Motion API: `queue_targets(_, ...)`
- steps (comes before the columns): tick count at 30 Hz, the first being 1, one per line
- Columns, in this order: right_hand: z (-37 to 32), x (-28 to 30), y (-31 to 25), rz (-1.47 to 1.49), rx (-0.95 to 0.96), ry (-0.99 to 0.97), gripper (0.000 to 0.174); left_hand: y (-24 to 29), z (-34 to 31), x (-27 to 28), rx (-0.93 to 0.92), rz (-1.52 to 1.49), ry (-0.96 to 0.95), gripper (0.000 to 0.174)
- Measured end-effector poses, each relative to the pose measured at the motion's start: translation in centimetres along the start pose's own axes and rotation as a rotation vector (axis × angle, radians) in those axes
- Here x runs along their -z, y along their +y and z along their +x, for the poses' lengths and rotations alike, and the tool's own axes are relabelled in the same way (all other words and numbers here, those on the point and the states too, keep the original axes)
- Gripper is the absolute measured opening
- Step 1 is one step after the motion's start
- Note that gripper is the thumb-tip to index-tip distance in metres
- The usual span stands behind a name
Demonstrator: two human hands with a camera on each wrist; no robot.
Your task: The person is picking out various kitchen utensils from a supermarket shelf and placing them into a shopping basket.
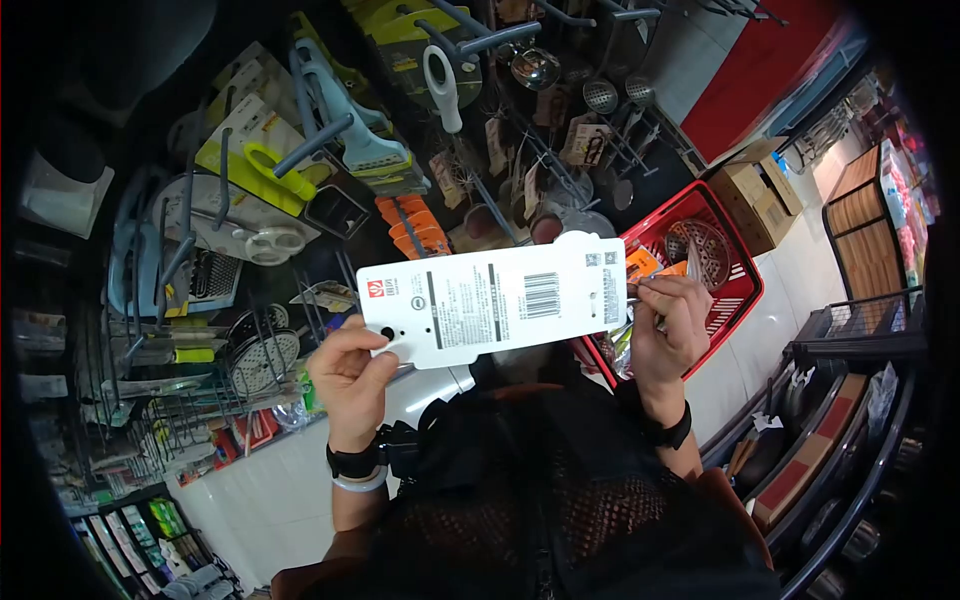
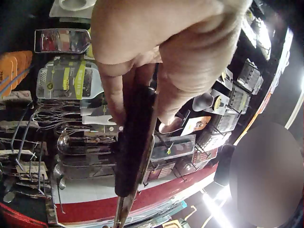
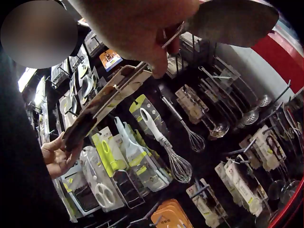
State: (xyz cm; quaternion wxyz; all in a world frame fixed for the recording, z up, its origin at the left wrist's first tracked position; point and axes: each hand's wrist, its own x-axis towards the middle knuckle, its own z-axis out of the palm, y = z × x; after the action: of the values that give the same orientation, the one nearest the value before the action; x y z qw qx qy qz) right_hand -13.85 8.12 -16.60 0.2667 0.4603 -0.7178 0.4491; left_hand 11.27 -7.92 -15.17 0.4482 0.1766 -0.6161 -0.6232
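A white printed card [image 1: 490, 300] with a barcode lies across both hands, its printed back facing the head camera. The left hand [image 1: 350, 375] pinches its left end between thumb and fingers. At the other end the right hand [image 1: 672, 325] grips with curled fingers. On the card's far side is a utensil with a dark handle [image 3: 80, 128] and a thin metal shaft [image 3: 118, 90]; a broad metal head [image 3: 232, 23] shows beyond the right hand [image 3: 137, 28]. From the left wrist, the dark handle [image 2: 135, 142] appears edge-on below the left hand [image 2: 166, 42].
Hanging kitchen tools, including whisks [image 3: 178, 164], ladles [image 1: 535, 68] and packaged graters [image 1: 205, 275], fill the rack ahead. A red basket [image 1: 745, 270] with items stands beyond the right hand, beside a cardboard box [image 1: 755, 200]. Shelving [image 1: 870, 400] lies at the right.
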Motion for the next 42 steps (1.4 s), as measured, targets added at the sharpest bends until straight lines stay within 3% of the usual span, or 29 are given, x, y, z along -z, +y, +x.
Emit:
queue_targets(2,-0.1,-0.1,0.1,0.002,0.026,-0.011,0.024,0.1,0.1,-0.1,0.044,-0.047,0.147,0.023)
queue_targets(12,-0.4,0.1,0.1,0.132,0.036,-0.422,0.028,-1.0,0.8,1.8,0.139,-0.099,0.187,0.026)
queue_targets(16,0.2,0.5,-0.4,0.14,0.06,-0.391,0.026,-1.2,1.4,0.8,0.073,-0.208,0.151,0.035)
queue_targets(18,0.0,0.4,-0.5,0.182,0.064,-0.372,0.026,-0.6,1.7,-0.5,0.132,-0.342,0.229,0.037)
queue_targets(20,0.0,0.6,-0.6,0.105,0.068,-0.331,0.027,-1.4,1.6,0.5,0.128,-0.325,0.172,0.039)
queue_targets(23,-0.4,0.4,-0.5,0.116,0.077,-0.321,0.029,-0.4,2.1,-0.6,0.095,-0.368,0.233,0.038)
queue_targets(25,-0.6,0.4,-0.6,0.107,0.056,-0.328,0.029,-0.2,2.1,-0.4,0.167,-0.543,0.196,0.039)
queue_targets(33,-1.0,0.6,-0.5,0.051,0.109,-0.281,0.025,-1.0,1.5,0.5,0.09,-0.378,0.081,0.036)
queue_targets(35,-1.0,0.5,-0.4,0.028,0.144,-0.215,0.025,-0.9,1.2,0.7,0.151,-0.349,0.114,0.034)
queue_targets(39,-0.9,0.3,-0.8,0.068,0.166,-0.27,0.025,-1.4,1.6,1.0,0.134,-0.456,0.162,0.031)
queue_targets(41,-0.6,0.3,-1.4,0.11,0.101,-0.524,0.023,-1.5,2.1,1.5,0.121,-0.444,0.141,0.03)
queue_targets(42,-0.7,0.2,-1.5,0.114,0.116,-0.532,0.023,-1.6,2.4,1.6,0.112,-0.434,0.113,0.029)
